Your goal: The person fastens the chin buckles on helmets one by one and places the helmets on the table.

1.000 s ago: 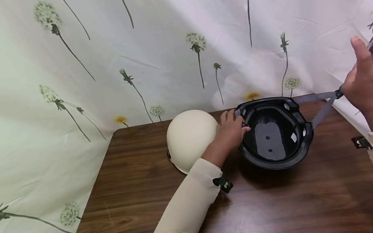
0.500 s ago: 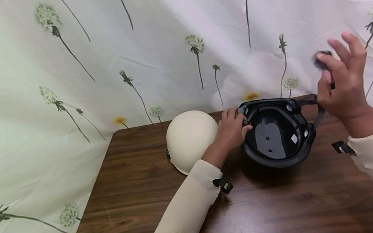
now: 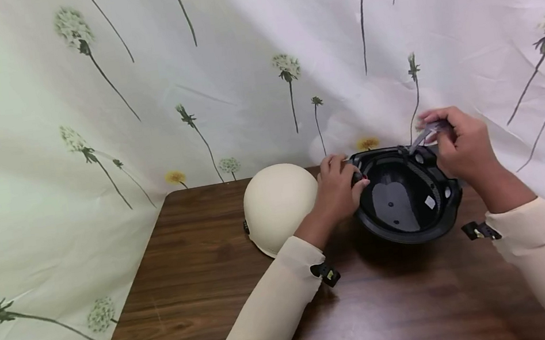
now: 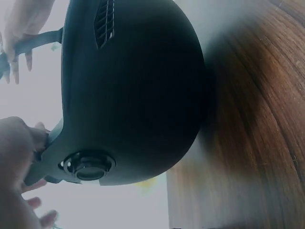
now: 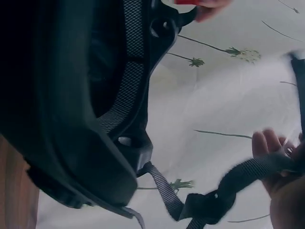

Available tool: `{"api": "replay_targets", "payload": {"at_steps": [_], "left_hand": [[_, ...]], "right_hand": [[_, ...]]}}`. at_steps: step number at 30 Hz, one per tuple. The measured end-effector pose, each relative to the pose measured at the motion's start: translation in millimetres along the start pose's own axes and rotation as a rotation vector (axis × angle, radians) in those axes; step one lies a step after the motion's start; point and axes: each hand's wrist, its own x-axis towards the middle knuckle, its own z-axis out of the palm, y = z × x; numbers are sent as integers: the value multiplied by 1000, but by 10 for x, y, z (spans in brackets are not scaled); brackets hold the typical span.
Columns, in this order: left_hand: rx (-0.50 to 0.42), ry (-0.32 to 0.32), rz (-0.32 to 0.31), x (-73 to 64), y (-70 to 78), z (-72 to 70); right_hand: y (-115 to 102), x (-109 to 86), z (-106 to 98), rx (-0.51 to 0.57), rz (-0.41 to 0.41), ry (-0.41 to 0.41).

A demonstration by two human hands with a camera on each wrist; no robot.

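A black helmet [image 3: 415, 236] lies upside down on the table, its dark padded inside facing up. My left hand [image 3: 336, 191] grips its left edge, a small black piece with a red part at the thumb. My right hand [image 3: 467, 147] holds the grey chin strap [image 3: 423, 136] above the helmet's back right rim. In the right wrist view the strap [image 5: 252, 169] runs through a slider [image 5: 209, 206] to the helmet's edge. The left wrist view shows the smooth dark shell [image 4: 138, 90] with a vent and a round fitting [image 4: 89, 166].
A cream helmet [image 3: 280, 206] rests dome up just left of the black one, partly behind my left hand. Both stand near the far edge of the brown wooden table [image 3: 191, 297]. Behind it hangs a pale flower-print cloth [image 3: 239, 81].
My right hand has come in from the far right, lower and leftward, bringing the strap over the helmet's rim. The strap, stretched out to the right before, is now folded inward. My left hand stays put.
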Motion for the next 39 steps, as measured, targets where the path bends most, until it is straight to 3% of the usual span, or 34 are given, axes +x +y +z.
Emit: {"api": "replay_targets", "payload": {"at_steps": [2, 5, 9, 14, 20, 26, 29, 33, 39], "left_hand": [[-79, 81, 33, -17, -12, -9], [-198, 133, 51, -6, -10, -38], [-348, 100, 9, 19, 13, -97], [-452, 39, -42, 31, 22, -133], [-499, 71, -15, 39, 5, -133], [-501, 75, 29, 39, -5, -130], [-518, 94, 61, 37, -11, -126], [-597, 85, 48, 21, -13, -124], [-668, 45, 10, 22, -11, -127]], "right_hand": [[-10, -43, 8, 9, 52, -88], [-11, -61, 10, 21, 91, -204], [-2, -67, -11, 69, 104, -356], [-3, -73, -63, 111, 147, -517], [-4, -70, -42, 140, 182, -561], [3, -108, 9, 258, 330, -660], [19, -128, 37, 217, 338, -632], [34, -144, 69, 179, 360, -584], [46, -167, 90, 309, 449, -603]]}}
